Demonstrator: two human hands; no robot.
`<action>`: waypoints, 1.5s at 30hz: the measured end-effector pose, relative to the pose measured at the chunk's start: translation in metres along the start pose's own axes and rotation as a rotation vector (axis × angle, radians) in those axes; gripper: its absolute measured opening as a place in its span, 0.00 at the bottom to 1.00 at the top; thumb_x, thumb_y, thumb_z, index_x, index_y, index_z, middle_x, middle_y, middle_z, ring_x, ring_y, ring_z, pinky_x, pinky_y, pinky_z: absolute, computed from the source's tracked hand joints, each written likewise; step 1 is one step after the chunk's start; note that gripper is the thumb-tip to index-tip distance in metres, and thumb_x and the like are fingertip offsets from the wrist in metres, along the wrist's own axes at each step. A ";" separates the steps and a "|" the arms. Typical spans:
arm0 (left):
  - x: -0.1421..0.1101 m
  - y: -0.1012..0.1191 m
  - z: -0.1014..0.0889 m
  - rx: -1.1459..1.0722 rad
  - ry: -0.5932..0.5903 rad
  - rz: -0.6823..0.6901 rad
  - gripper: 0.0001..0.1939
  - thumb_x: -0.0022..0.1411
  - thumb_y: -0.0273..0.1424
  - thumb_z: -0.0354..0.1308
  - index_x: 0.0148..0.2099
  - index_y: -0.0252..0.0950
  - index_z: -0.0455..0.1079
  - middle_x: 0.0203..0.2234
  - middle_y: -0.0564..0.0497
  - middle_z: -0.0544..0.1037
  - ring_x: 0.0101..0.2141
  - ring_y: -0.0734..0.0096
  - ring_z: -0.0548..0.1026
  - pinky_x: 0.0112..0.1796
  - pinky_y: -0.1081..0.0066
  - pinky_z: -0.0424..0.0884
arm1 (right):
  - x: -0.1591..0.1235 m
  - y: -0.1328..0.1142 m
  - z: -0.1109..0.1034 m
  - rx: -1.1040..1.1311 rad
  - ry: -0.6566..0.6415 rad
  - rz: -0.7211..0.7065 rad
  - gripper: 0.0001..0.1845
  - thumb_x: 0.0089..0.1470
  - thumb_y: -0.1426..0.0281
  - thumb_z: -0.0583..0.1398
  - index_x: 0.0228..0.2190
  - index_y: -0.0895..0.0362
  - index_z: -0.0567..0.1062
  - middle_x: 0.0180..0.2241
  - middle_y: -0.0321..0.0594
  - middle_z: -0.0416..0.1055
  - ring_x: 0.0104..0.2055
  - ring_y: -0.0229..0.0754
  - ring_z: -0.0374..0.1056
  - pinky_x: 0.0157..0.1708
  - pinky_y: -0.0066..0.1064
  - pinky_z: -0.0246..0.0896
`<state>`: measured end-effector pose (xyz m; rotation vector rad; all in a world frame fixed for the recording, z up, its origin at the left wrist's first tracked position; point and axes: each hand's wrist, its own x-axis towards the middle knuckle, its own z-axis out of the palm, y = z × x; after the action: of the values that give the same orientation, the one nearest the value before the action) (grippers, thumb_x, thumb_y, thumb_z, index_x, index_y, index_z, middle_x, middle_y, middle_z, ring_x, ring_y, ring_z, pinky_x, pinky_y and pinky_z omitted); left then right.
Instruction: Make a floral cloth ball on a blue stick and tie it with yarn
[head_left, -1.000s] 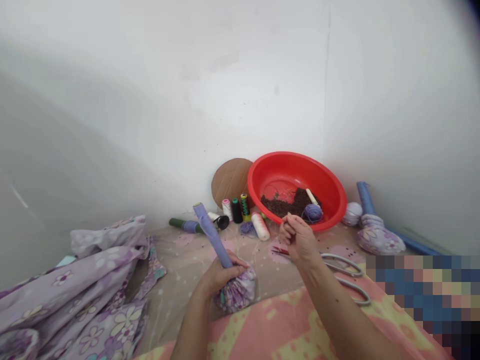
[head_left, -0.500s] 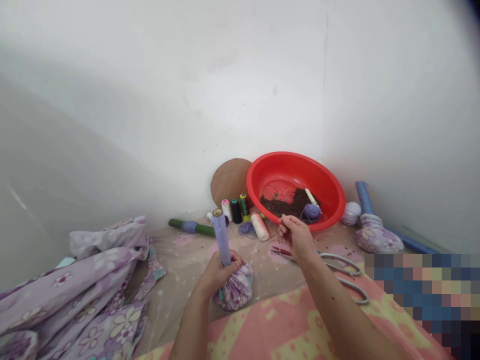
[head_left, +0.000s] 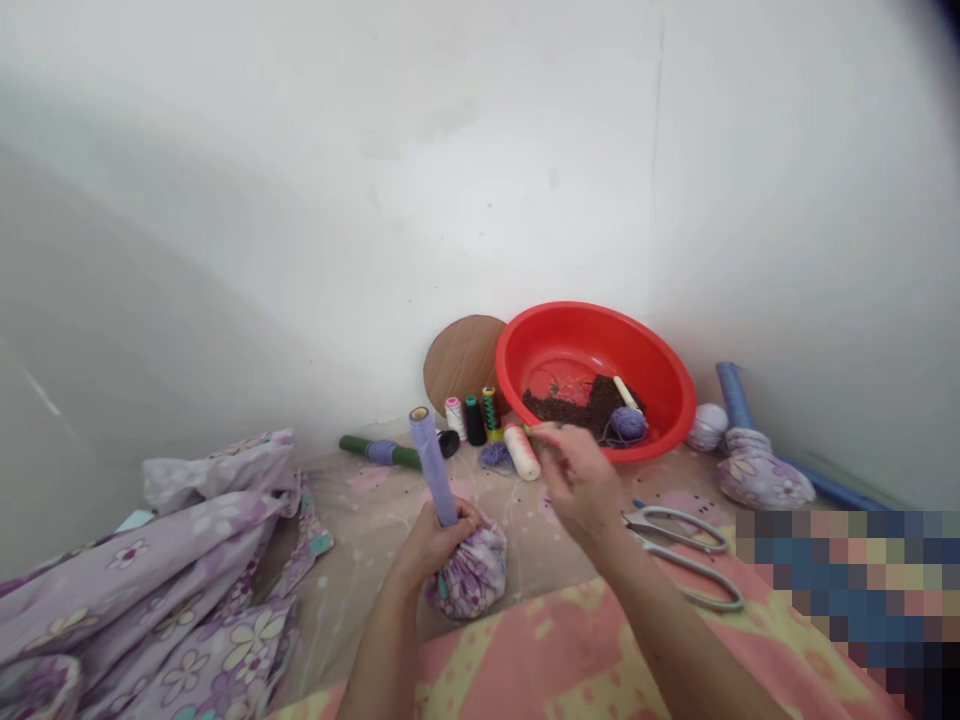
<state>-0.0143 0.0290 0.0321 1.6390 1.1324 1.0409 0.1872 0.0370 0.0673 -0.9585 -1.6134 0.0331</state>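
My left hand (head_left: 442,540) is wrapped round the gathered neck of a floral cloth bundle (head_left: 472,575), where a purple-wrapped tube (head_left: 431,460) sticks up from it, leaning a little left. My right hand (head_left: 577,475) is raised at the near side of the red basin (head_left: 596,318), thumb and fingers pinched together; whatever is between them is too small to make out. Just left of those fingers lies a white and pink thread spool (head_left: 523,455). Large grey-handled scissors (head_left: 686,535) lie by my right forearm, their blades hidden behind it.
Several thread spools, one of them black (head_left: 474,422), stand before a brown cardboard disc (head_left: 461,360). Dark crumbly material (head_left: 559,408) and a purple yarn ball (head_left: 628,426) lie in the basin. Floral fabric (head_left: 187,560) is heaped at left. Another tube-and-cloth bundle (head_left: 757,475) is at right.
My right hand has moved left and slightly nearer, toward the pink and white spool, still pinched. The tube in my left hand leans more to the left.
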 end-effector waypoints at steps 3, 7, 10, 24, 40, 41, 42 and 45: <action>0.000 0.002 0.000 0.029 0.002 -0.005 0.09 0.45 0.33 0.56 0.23 0.31 0.68 0.23 0.47 0.74 0.29 0.67 0.70 0.32 0.72 0.63 | -0.018 -0.009 0.029 0.294 -0.331 0.065 0.25 0.36 0.84 0.49 0.38 0.56 0.68 0.38 0.40 0.67 0.41 0.40 0.62 0.38 0.29 0.58; 0.000 0.002 -0.001 0.044 0.012 0.005 0.08 0.44 0.32 0.56 0.22 0.32 0.67 0.21 0.50 0.71 0.27 0.71 0.68 0.30 0.74 0.62 | -0.038 -0.001 0.061 0.404 -0.559 0.321 0.19 0.35 0.82 0.51 0.31 0.58 0.72 0.33 0.40 0.70 0.36 0.41 0.64 0.35 0.29 0.58; 0.001 -0.001 -0.002 0.070 0.023 -0.008 0.07 0.44 0.31 0.56 0.22 0.32 0.66 0.18 0.53 0.69 0.24 0.74 0.65 0.27 0.76 0.60 | -0.046 0.009 0.071 0.382 -0.619 0.332 0.14 0.35 0.81 0.52 0.25 0.59 0.73 0.25 0.37 0.70 0.29 0.38 0.64 0.30 0.26 0.57; -0.002 0.000 -0.004 0.039 -0.020 -0.053 0.16 0.49 0.41 0.53 0.25 0.30 0.66 0.17 0.54 0.65 0.22 0.76 0.62 0.24 0.77 0.56 | -0.041 0.006 0.065 0.941 -0.544 0.521 0.08 0.42 0.68 0.58 0.16 0.58 0.71 0.21 0.34 0.63 0.25 0.36 0.58 0.27 0.26 0.51; -0.001 -0.003 -0.004 0.150 -0.002 -0.015 0.18 0.54 0.42 0.47 0.26 0.31 0.67 0.20 0.53 0.69 0.25 0.74 0.64 0.29 0.76 0.59 | -0.041 -0.013 0.081 1.512 -0.241 0.892 0.10 0.42 0.69 0.59 0.16 0.58 0.64 0.12 0.26 0.47 0.15 0.30 0.45 0.21 0.26 0.50; -0.001 -0.003 -0.004 0.144 0.003 -0.020 0.18 0.53 0.42 0.48 0.25 0.31 0.67 0.19 0.53 0.68 0.25 0.74 0.64 0.28 0.76 0.59 | -0.040 -0.014 0.080 1.489 -0.247 0.878 0.11 0.42 0.69 0.59 0.16 0.58 0.64 0.12 0.26 0.47 0.15 0.30 0.44 0.20 0.25 0.49; -0.001 -0.003 -0.003 0.137 0.006 -0.025 0.18 0.53 0.41 0.48 0.25 0.31 0.67 0.19 0.53 0.68 0.24 0.74 0.64 0.28 0.76 0.59 | -0.040 -0.014 0.079 1.462 -0.253 0.864 0.11 0.42 0.69 0.59 0.15 0.58 0.64 0.12 0.26 0.47 0.15 0.29 0.44 0.20 0.25 0.48; -0.001 -0.006 -0.004 0.095 -0.005 -0.025 0.16 0.52 0.40 0.51 0.26 0.31 0.69 0.20 0.52 0.70 0.25 0.73 0.65 0.28 0.76 0.59 | -0.038 -0.015 0.076 1.406 -0.247 0.849 0.11 0.41 0.68 0.60 0.15 0.58 0.64 0.12 0.26 0.47 0.15 0.29 0.44 0.19 0.25 0.47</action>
<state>-0.0197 0.0298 0.0268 1.6959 1.2122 0.9801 0.1141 0.0405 0.0206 -0.3944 -0.8627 1.6660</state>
